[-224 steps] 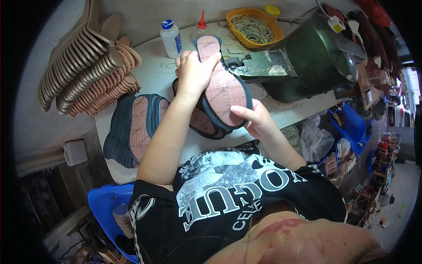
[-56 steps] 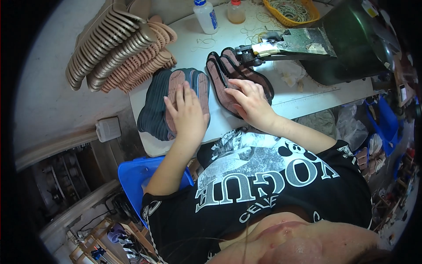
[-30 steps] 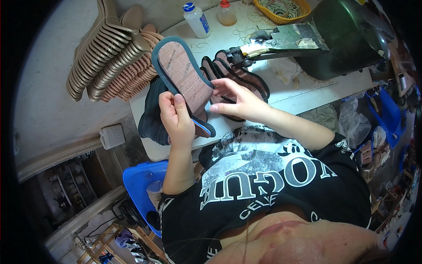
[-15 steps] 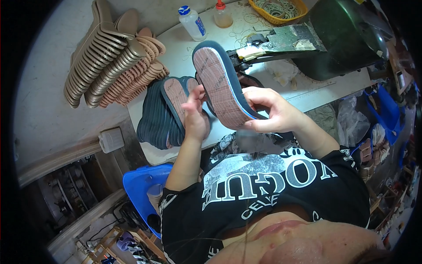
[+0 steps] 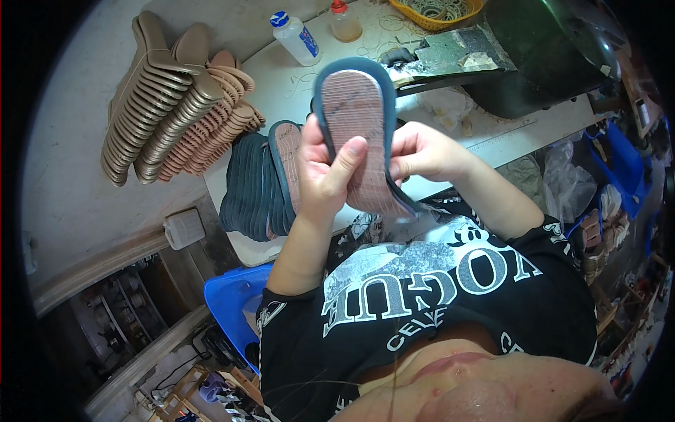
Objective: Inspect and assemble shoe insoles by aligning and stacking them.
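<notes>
A dark teal insole [image 5: 355,105] with a pinkish-brown underside stands nearly upright in front of my chest. My left hand [image 5: 323,169] is closed around its left edge, the thumb lying across the brown face. At the opposite edge, my right hand [image 5: 425,151] is closed with thumb and fingers pinching the teal border. The insole's lower end curves toward me and is blurred. Left of my left hand, a row of matching teal insoles [image 5: 253,186] leans together on the white table [image 5: 271,91]; one near its end shows its brown face.
Bundled gold and pink soles [image 5: 165,105] stand at the far left. A green machine [image 5: 541,56] occupies the back right. Behind the insole are a white bottle [image 5: 297,42], a red-capped bottle [image 5: 346,22] and a yellow basket [image 5: 450,17] of cords. A blue bin [image 5: 228,302] stands below left.
My left hand has moved from beside the insole onto it, its thumb now across the brown face. The insole has turned more upright. My right hand still holds its right edge.
</notes>
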Available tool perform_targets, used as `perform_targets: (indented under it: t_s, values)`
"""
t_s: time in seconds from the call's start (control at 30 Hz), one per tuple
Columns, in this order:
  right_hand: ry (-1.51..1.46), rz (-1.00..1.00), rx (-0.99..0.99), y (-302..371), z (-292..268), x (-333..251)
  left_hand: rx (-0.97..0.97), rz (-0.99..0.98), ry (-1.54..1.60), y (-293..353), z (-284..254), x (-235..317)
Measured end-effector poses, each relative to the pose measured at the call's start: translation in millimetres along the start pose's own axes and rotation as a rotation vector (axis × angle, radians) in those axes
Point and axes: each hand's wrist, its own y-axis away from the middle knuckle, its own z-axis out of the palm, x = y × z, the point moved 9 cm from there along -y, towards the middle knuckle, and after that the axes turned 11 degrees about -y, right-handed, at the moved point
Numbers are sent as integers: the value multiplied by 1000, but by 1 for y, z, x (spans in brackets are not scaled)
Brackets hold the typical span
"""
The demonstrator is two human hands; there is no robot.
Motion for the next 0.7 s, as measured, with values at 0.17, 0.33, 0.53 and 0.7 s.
perform_targets:
  t_s: [0.17,0.33,0.53,0.7]
  values:
    - [279,-70,215,8,-5,-30,103,74,-135,-9,-12,-2]
    - [804,-310,300,16,8,-57,163,109,-290,-13,-5,3]
    - [695,-330,368,20,-2,-58,199,-11,-262,-31,-6,0]
    - [158,-118,269,18,-17,-13,221,-78,-164,-63,-21,-11]
